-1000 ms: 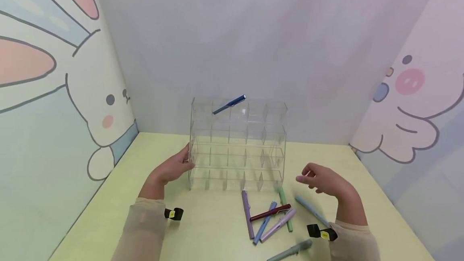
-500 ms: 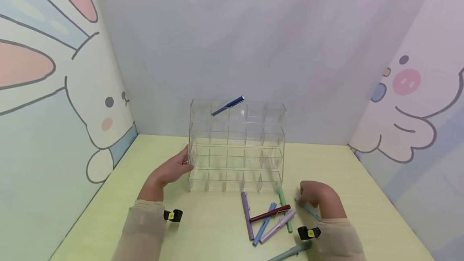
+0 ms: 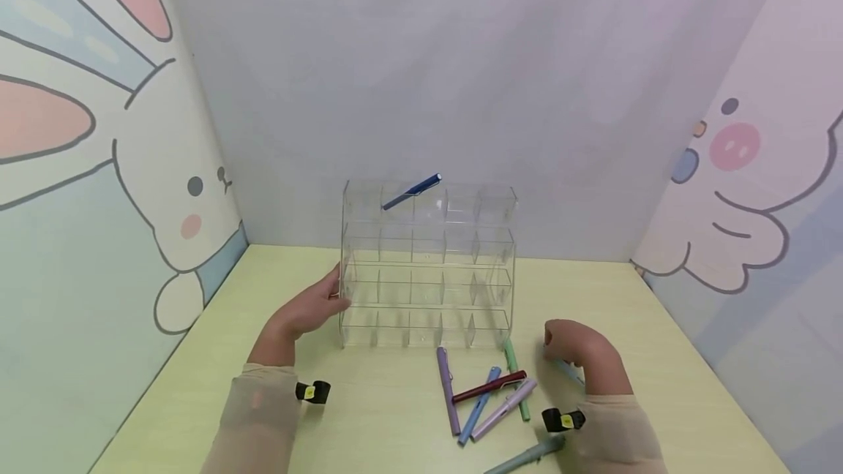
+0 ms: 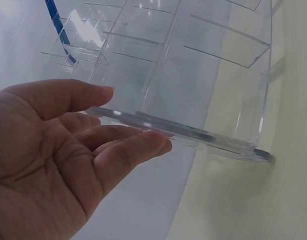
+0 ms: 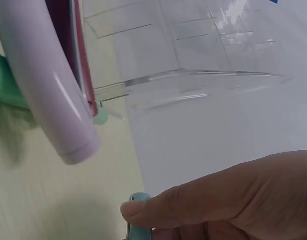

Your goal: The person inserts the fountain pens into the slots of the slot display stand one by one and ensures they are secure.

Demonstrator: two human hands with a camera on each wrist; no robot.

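Note:
A clear acrylic display rack (image 3: 428, 265) with tiered compartments stands upright on the table. My left hand (image 3: 315, 309) holds its left side panel, thumb on one face and fingers on the other, as the left wrist view shows. Across the top tier a dark blue pen (image 3: 413, 192) lies at a slant. To the right of the rack, my right hand (image 3: 579, 346) pinches a light blue pen (image 3: 571, 373) low over the table. In the right wrist view the thumb presses near that pen's end (image 5: 140, 196); the fingers are mostly hidden below it.
In front of the rack lie a purple pen (image 3: 448, 392), a dark red pen (image 3: 489, 388), a blue pen (image 3: 479, 406), a lilac pen (image 3: 505, 410) and a green pen (image 3: 511, 357), partly overlapping. A grey-green pen (image 3: 527, 456) is nearest the front. A pale curtain (image 3: 421, 79) hangs behind.
My right hand has come down from above the table onto the light blue pen and now pinches it. The left hand keeps its hold on the rack.

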